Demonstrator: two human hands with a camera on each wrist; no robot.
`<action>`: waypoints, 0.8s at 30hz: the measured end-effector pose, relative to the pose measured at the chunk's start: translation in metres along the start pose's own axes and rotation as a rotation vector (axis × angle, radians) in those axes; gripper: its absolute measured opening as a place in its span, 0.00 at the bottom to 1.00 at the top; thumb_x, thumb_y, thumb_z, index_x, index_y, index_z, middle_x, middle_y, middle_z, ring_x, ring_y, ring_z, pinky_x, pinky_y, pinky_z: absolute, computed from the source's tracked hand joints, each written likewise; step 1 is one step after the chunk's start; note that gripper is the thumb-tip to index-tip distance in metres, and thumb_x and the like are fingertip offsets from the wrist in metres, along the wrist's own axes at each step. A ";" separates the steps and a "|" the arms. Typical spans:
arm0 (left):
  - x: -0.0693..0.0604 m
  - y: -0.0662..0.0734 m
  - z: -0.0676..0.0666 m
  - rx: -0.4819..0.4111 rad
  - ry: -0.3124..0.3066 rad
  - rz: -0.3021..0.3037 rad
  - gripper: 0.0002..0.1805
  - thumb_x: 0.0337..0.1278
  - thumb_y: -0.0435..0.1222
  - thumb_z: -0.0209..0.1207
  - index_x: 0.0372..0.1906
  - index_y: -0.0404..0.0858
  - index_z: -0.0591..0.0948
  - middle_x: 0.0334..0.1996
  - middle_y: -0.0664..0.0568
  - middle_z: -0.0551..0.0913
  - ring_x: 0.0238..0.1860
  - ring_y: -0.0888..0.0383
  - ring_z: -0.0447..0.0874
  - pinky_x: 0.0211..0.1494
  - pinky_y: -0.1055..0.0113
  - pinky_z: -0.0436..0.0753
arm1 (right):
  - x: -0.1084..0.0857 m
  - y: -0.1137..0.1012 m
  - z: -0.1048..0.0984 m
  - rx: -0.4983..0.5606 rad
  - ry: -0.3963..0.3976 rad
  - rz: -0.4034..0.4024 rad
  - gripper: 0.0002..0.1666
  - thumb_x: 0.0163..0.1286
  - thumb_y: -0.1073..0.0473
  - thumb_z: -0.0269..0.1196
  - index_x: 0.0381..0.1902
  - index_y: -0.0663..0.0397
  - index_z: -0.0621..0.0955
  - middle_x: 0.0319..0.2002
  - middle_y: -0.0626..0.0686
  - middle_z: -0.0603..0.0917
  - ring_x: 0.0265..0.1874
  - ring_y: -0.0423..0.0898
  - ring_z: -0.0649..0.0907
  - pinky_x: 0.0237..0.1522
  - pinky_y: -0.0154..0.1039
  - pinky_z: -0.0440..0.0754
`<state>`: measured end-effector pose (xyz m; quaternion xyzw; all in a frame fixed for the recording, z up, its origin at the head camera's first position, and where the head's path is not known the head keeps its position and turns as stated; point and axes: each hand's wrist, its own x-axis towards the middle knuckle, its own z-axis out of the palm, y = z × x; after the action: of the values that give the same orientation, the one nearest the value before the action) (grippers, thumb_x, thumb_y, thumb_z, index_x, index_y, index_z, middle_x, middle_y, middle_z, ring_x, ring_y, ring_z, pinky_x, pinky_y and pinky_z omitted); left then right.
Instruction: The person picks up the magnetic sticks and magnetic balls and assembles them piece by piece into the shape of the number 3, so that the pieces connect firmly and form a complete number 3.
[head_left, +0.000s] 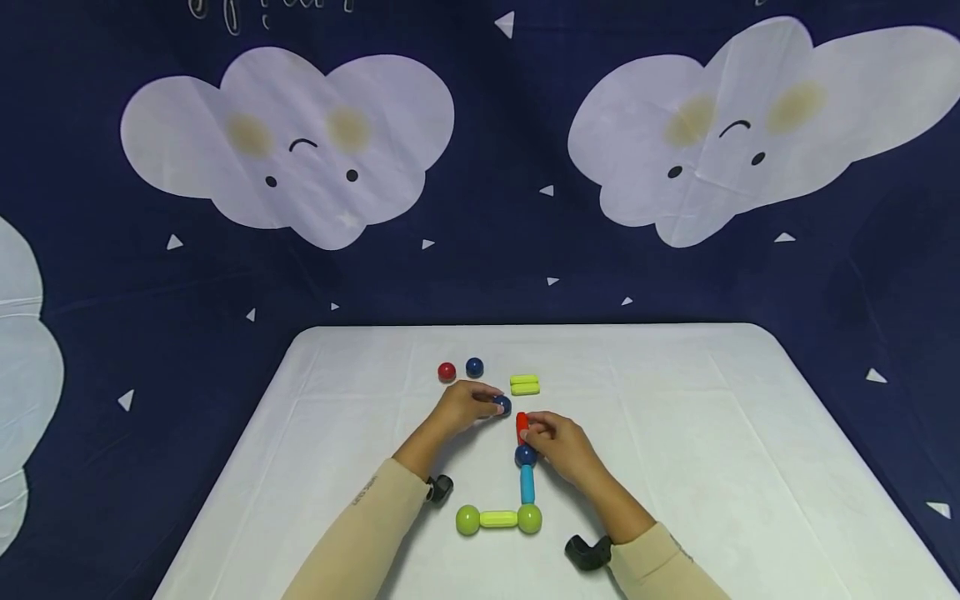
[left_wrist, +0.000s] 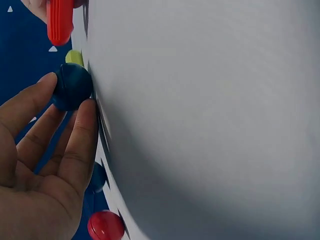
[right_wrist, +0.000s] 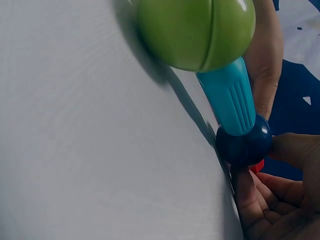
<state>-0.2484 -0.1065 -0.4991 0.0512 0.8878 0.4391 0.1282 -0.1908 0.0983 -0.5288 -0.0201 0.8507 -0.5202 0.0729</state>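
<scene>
Between thumb and fingertips, my left hand (head_left: 457, 407) pinches a dark blue ball (left_wrist: 73, 86) just above or on the white table. My right hand (head_left: 566, 450) pinches a red rod (head_left: 522, 422) whose near end meets another dark blue ball (head_left: 526, 456); in the right wrist view most of the rod is hidden behind that ball. From there a light blue rod (head_left: 527, 485) runs toward me to a green ball (head_left: 529, 518). A yellow-green rod (head_left: 498, 519) joins it to a second green ball (head_left: 468, 521) at the left, making an L shape. The held ball is apart from the red rod.
Farther back on the white table (head_left: 675, 400) lie a red ball (head_left: 446, 372), a blue ball (head_left: 475, 367) and two yellow-green rods (head_left: 524, 388) side by side. Dark wrist-worn devices sit under both sleeves. Behind the table hangs a navy cloth (head_left: 502, 275) with clouds.
</scene>
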 end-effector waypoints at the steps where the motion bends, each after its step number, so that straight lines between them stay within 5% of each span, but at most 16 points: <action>1: 0.000 0.002 0.001 -0.006 -0.006 -0.001 0.15 0.57 0.39 0.70 0.51 0.44 0.88 0.41 0.50 0.89 0.39 0.59 0.83 0.44 0.66 0.83 | 0.000 0.000 0.000 -0.001 0.001 -0.001 0.21 0.68 0.59 0.66 0.58 0.58 0.82 0.37 0.50 0.86 0.30 0.40 0.81 0.29 0.31 0.80; 24: 0.004 0.016 0.019 0.008 -0.050 0.012 0.14 0.60 0.40 0.69 0.51 0.45 0.88 0.42 0.50 0.88 0.38 0.58 0.80 0.42 0.66 0.82 | 0.000 0.005 0.003 0.005 0.027 -0.006 0.19 0.66 0.57 0.68 0.54 0.55 0.84 0.35 0.48 0.86 0.31 0.39 0.81 0.33 0.31 0.78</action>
<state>-0.2476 -0.0815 -0.4978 0.0682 0.8857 0.4349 0.1476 -0.1906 0.0985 -0.5347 -0.0157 0.8503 -0.5226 0.0599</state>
